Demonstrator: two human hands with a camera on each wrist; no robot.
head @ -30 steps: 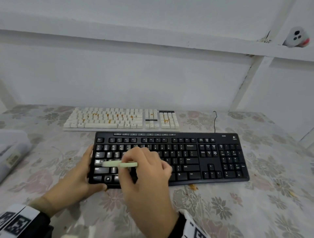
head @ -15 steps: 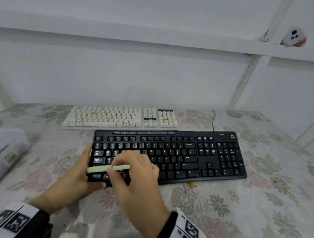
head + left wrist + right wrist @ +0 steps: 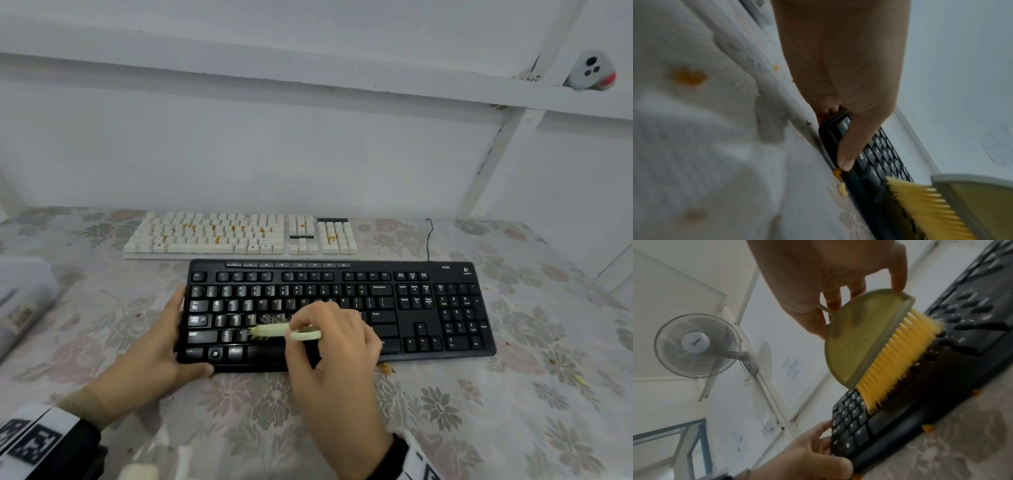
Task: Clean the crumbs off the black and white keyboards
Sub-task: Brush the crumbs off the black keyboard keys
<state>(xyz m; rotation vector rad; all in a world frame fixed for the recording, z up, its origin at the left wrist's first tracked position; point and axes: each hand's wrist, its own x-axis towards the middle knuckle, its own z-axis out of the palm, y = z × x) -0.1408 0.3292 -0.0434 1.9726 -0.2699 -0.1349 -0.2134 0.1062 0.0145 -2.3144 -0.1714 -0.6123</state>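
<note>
Left hand [image 3: 150, 356] clamps black keyboard [image 3: 342, 308]; right hand [image 3: 337, 346] pinching brush [image 3: 284, 331] should sweep bristles lightly toward itself, off the near edge.

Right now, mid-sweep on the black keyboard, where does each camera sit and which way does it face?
Head: worn high, looks forward and down at the black keyboard, white keyboard behind it; both hands show.
Left wrist: low by the tablecloth, looks along the left hand gripping the keyboard's end.
Right wrist: below the right hand, looks up at the brush, a wall fan beyond.
Shared: both wrist views catch the brush bristles on the keys.
</note>
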